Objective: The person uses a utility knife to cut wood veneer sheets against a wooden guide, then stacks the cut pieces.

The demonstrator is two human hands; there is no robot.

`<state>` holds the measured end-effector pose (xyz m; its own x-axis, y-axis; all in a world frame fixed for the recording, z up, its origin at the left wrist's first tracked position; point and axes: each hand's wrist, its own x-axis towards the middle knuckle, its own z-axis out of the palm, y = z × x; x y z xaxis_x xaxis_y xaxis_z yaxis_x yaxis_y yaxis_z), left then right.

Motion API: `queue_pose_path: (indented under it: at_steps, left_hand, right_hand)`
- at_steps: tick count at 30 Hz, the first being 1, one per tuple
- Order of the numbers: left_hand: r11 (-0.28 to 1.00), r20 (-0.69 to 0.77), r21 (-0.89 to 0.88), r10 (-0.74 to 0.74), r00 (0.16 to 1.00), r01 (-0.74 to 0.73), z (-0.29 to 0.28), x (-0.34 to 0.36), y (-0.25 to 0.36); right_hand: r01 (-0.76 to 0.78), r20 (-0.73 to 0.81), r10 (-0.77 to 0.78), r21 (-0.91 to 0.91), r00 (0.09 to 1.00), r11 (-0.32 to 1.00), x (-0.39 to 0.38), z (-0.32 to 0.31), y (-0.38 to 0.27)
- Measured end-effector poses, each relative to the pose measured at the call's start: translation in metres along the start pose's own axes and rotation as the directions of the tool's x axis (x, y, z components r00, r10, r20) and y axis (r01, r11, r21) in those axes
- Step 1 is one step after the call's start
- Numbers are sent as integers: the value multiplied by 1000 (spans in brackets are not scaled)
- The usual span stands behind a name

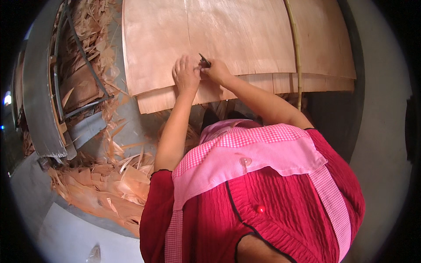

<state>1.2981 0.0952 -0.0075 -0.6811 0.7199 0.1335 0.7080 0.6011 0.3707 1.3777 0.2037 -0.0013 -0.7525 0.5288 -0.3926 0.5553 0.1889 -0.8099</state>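
A wide sheet of pale wood veneer (pixel 237 35) lies in front of me, with more sheet edges showing beneath its near side. My left hand (pixel 186 74) rests on it near the front edge, fingers stretched out and its thumb towards the other hand. Just to the right, my right hand (pixel 217 71) is closed round a small dark knife (pixel 204 59), whose tip points up and away to the left. A thin split in the veneer runs away from me beyond the hands. What the right fingertips touch is too small to make out.
A bamboo stick (pixel 296 48) crosses the sheets on the right. Veneer scraps (pixel 105 188) heap on the floor at the left, near a metal frame (pixel 83 48) and a grey board (pixel 40 87). A pale wall or floor surface (pixel 386 109) lies at the right.
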Motion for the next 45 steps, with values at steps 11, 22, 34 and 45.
queue_pose_path:
  at_steps: [11, 22, 34, 45]
  left_hand:
    - [990, -14, 136, -28, 1000, 30, 11, 2, -2]
    - [960, 40, 265, 81, 996, -89, 13, 6, 3]
    - [989, 174, 129, 54, 983, -78, 5, 17, 6]
    - [995, -32, -49, -85, 996, 83, -41, -71, -29]
  right_hand:
    - [-140, 6, 147, 346, 989, 928, 8, 11, 17]
    - [-109, -24, 125, 342, 992, 933, 8, 15, 22]
    - [-126, 26, 127, 413, 992, 902, 0, 6, 17]
    - [-205, -518, 350, 318, 781, 926, -123, -225, 129]
